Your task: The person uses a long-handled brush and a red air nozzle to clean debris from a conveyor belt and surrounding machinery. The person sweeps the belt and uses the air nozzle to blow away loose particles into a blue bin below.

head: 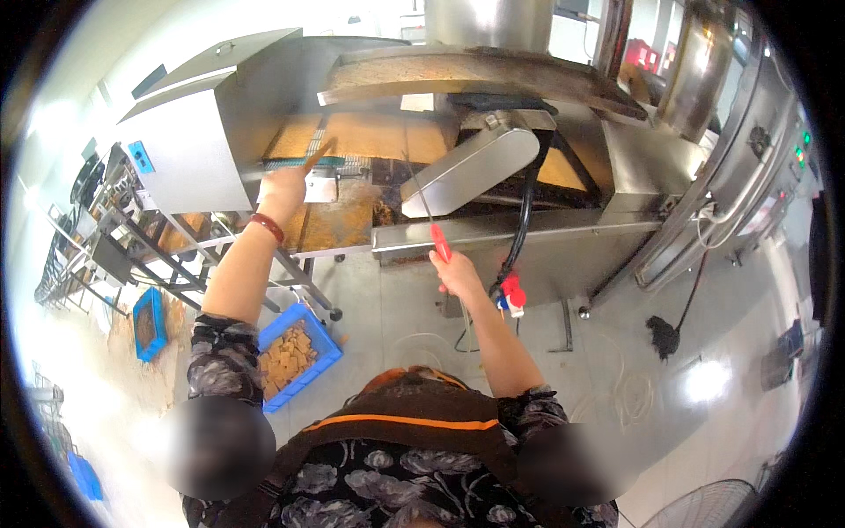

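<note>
My left hand (285, 190), with a reddish bracelet on its wrist, holds a narrow brown strip (320, 155) over the near edge of the conveyor. The strip's material cannot be told for sure. My right hand (455, 272) is closed around the red handle of a long thin metal tool (438, 241), whose tip points away over the line; whether it is a blade or a rod is unclear. Flat golden-brown sheets (383, 135), like baked dough, lie on the machine beyond both hands. A metal arm-shaped cover (475, 170) slants just past the tool.
A steel housing (185, 138) stands at left, a raised tray (475, 72) crosses the back. A black cable (525, 211) hangs at the cover's right. On the floor are a blue crate (317, 363) of brown pieces, another blue crate (158, 323) and a black mop (663, 336).
</note>
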Demonstrator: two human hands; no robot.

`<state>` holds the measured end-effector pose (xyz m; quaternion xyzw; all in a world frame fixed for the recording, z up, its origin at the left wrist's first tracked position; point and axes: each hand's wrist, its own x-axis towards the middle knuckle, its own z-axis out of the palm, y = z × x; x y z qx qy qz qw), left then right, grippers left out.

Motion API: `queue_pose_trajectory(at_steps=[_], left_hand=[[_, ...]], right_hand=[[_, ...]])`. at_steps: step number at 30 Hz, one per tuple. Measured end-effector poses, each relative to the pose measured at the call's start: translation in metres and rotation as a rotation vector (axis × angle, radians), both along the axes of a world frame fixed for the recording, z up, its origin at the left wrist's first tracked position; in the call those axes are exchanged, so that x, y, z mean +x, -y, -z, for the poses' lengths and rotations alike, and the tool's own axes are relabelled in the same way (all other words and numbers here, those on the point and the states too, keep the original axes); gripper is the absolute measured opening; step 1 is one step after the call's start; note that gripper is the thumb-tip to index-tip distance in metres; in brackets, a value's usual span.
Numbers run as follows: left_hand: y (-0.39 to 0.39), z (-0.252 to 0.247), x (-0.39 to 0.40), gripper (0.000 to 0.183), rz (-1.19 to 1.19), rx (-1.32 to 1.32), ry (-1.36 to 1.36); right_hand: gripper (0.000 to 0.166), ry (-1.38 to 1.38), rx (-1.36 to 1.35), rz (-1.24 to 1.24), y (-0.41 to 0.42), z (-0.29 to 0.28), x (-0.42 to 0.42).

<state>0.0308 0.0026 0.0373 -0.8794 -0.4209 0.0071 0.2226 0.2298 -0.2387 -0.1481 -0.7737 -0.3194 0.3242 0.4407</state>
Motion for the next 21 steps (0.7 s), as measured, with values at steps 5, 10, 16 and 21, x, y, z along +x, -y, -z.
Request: queue_pose_trajectory(at_steps=[5, 10, 16, 21], left_hand=[[-0.007, 0.003, -0.007, 0.095, -0.055, -0.003, -0.007], [0.001, -0.006, -0.015, 0.095, -0.107, -0.046, -0.027], [-0.016, 0.001, -0.024, 0.067, -0.143, -0.088, 0.011], [-0.023, 0.005, -0.028, 0.039, -0.152, -0.072, 0.064]], right_hand=[[0.048, -0.058, -0.041, 0.001, -0.01, -0.003, -0.002], [0.048, -0.083, -0.025, -0.034, -0.014, -0.005, -0.009], [0.048, -0.07, 0.051, -0.166, -0.056, -0.033, -0.03], [0.053, 0.119, -0.129, -0.259, -0.122, -0.054, -0.033]])
